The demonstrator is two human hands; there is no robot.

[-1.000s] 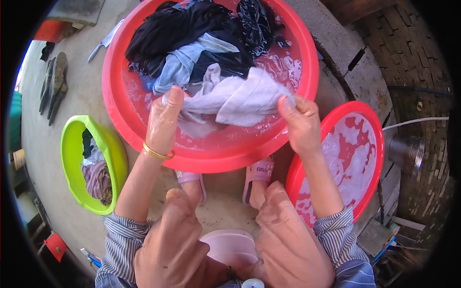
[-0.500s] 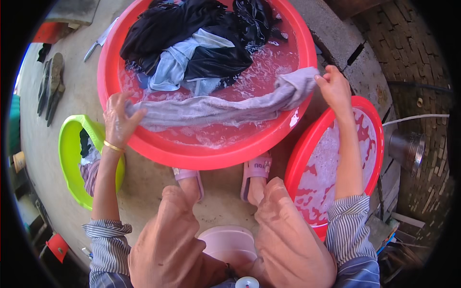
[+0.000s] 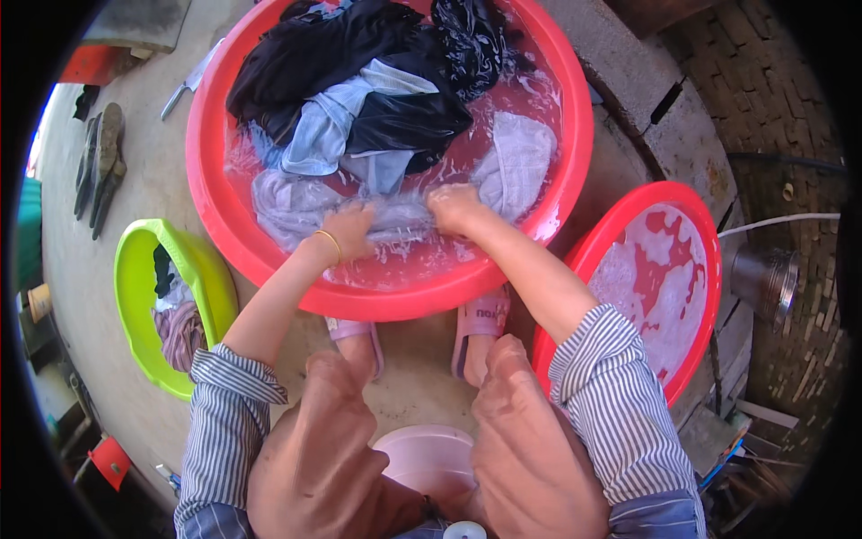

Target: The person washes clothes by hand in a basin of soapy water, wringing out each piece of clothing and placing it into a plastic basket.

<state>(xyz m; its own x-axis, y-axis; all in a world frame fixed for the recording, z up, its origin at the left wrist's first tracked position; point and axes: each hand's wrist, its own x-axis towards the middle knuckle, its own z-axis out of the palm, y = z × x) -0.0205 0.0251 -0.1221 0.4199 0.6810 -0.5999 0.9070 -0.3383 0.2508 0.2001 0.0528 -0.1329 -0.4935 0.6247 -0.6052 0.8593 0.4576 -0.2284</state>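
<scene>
A wet grey-lilac towel (image 3: 514, 166) lies bunched across the near part of a large red basin (image 3: 386, 304) of water. My right hand (image 3: 455, 211) is closed in a fist around the towel's middle. My left hand (image 3: 348, 232), with a yellow bangle at the wrist, grips the cloth a little to the left; its fingers are partly blurred by splashing. Beyond the towel, dark clothes (image 3: 328, 67) are heaped in the basin. A pale blue cloth (image 3: 323, 126) rests on that heap.
To the right stands a red tub (image 3: 714, 269) of foamy water. A lime-green basket (image 3: 126, 314) with clothes is at the left. Dark shoes (image 3: 103, 166) and a knife (image 3: 184, 90) lie on the concrete floor (image 3: 148, 135). Between my knees is a pink bucket (image 3: 422, 445).
Both hands have moved inward from the basin's sides to the towel's middle. The towel, stretched across the basin before, is now gathered down in the water.
</scene>
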